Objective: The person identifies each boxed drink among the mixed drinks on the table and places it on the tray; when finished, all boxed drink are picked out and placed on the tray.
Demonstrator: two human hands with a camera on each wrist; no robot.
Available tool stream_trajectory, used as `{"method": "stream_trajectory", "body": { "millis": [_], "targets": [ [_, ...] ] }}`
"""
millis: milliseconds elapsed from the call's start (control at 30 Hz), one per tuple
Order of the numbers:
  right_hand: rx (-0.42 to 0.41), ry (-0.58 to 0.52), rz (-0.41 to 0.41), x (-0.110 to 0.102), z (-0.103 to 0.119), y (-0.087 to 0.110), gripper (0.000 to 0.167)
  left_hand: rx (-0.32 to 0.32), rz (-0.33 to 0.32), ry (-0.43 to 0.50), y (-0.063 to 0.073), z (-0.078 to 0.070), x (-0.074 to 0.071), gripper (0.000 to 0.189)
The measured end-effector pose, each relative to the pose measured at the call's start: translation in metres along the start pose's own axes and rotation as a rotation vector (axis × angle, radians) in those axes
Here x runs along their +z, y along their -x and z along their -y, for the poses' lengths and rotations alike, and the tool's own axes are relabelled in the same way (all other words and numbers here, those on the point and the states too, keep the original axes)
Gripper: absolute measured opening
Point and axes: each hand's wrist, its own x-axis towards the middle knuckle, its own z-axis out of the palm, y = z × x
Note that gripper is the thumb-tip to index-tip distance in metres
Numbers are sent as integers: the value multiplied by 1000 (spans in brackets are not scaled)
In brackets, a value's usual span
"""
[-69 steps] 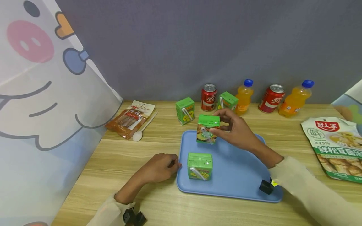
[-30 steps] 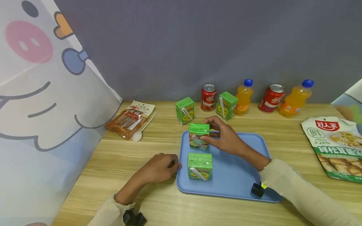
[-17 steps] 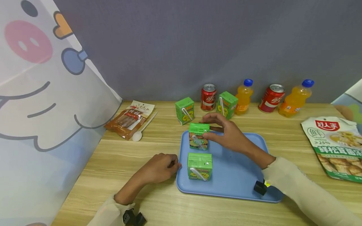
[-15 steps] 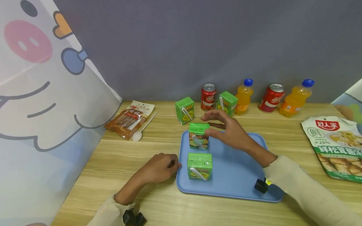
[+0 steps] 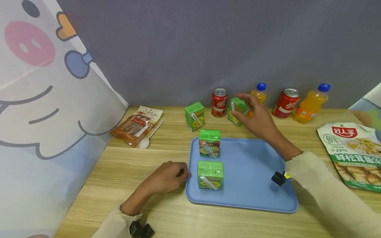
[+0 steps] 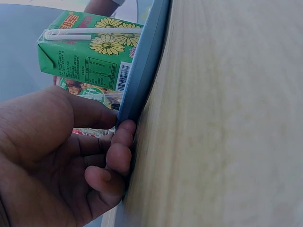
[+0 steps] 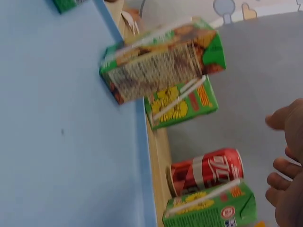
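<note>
R hand (image 5: 259,119) has moved since approx. ½ s ago: then by the far green carton on the tray, now up & to the right, at the table's back row. That far green carton w/ brown-patterned front (image 5: 209,143) hasn't shifted; stands upright near tray's back L corner, nobody touching it.

R hand: fingers spread, thumb apart, gripping nothing; sits round/over upright green carton w/ yellow flowers & white straw (image 5: 237,112), next to orange-drink bottle w/ blue cap (image 5: 260,93), which the hand partly hides. R wrist view: gap seen betw. fingers & carton; contact unlikely but can't be sure.

L hand (image 5: 168,177): thumb & curled fingers pinching L rim of blue rectangular plastic tray (image 5: 253,185); L wrist view shows thumb on inner side, fingers outside/under.

Near green carton w/ slanted white straw (image 5: 210,175) on tray, L side, just in front of far one, upright.

On light wood table (image 5: 119,172), behind tray: another green flowered carton (image 5: 194,116), red metal can (image 5: 219,102), 2nd red can (image 5: 286,103), 2nd orange bottle (image 5: 311,105). Far R: white/green food pouch (image 5: 354,155), flat. Back L: brown snack packet (image 5: 138,125), white long-handled spoon (image 5: 145,143) beside it.
</note>
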Motion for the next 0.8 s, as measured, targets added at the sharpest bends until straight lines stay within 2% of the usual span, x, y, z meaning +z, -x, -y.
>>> {"method": "stream_trajectory", "body": {
  "millis": [300, 567, 800],
  "targets": [
    [97, 92, -31, -4, -23, -6, 64, 7, -1, 9, 0, 2, 1, 28],
    [150, 42, -54, 6, -42, -8, 63, 9, -6, 4, 0, 2, 1, 28],
    [215, 90, -106, 14, -48, -8, 62, 18, -4, 2, 0, 3, 1, 28]
  ]
}}
